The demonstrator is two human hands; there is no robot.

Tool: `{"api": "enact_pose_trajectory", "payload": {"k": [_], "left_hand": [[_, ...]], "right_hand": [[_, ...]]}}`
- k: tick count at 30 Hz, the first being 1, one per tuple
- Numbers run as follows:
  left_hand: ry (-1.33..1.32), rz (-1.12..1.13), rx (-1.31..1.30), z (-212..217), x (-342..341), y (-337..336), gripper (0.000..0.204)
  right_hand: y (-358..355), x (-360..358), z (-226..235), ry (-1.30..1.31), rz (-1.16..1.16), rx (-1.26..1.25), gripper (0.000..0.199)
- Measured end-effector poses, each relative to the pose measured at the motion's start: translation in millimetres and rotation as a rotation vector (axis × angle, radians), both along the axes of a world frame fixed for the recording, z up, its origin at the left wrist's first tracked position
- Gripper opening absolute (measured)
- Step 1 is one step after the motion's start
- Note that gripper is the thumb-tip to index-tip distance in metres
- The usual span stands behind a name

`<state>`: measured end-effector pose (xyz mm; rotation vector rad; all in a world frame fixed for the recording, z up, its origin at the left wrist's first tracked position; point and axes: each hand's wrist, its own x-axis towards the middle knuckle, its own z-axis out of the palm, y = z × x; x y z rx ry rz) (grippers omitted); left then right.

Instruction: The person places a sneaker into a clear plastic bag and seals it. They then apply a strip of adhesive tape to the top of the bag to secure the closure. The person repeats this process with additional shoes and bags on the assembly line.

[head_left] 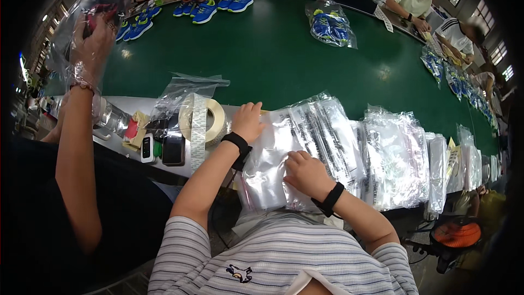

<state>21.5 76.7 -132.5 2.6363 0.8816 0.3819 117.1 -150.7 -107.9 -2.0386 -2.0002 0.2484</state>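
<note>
Clear plastic bags (267,181) lie in a flat, glossy pile in front of me. At the pile's far left corner is my left hand (248,122), its fingers stretched out and resting by the edge. My right hand (309,175) is on top of the pile, its fingers bent and closed on the film of the upper bag; the exact pinch is hard to see. Left of my left wrist, a roll of label tape (214,123) stands on the ledge, a printed strip hanging from it.
A green work belt (245,54) carries blue shoes (204,11) and a bagged pair (330,26). More bag stacks (396,158) line the ledge rightward. A phone (173,149) lies left. A neighbour's hand (90,46) holds a clear bag; other people work opposite. An orange fan (457,233) is lower right.
</note>
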Motion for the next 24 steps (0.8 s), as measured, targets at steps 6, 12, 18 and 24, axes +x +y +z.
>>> {"api": "enact_pose_trajectory", "payload": {"k": [6,12,18,24], "left_hand": [[0.026,-0.039,-0.222,-6.8,10.6,16.5,0.030],[-0.024,-0.059,-0.277,-10.3,14.9,14.1,0.029],[0.154,-0.044,-0.438,6.8,10.6,20.3,0.024],[-0.167,-0.472,-0.249,59.0,-5.8,-32.7,0.017]], "right_hand": [[3.1,17.7,3.6,0.161,-0.019,-0.031,0.030],[2.0,18.3,0.4,0.161,-0.011,-0.036,0.030],[-4.1,20.1,-2.1,0.200,-0.039,-0.003,0.031],[1.3,26.0,41.2,0.126,-0.218,0.262,0.061]]}}
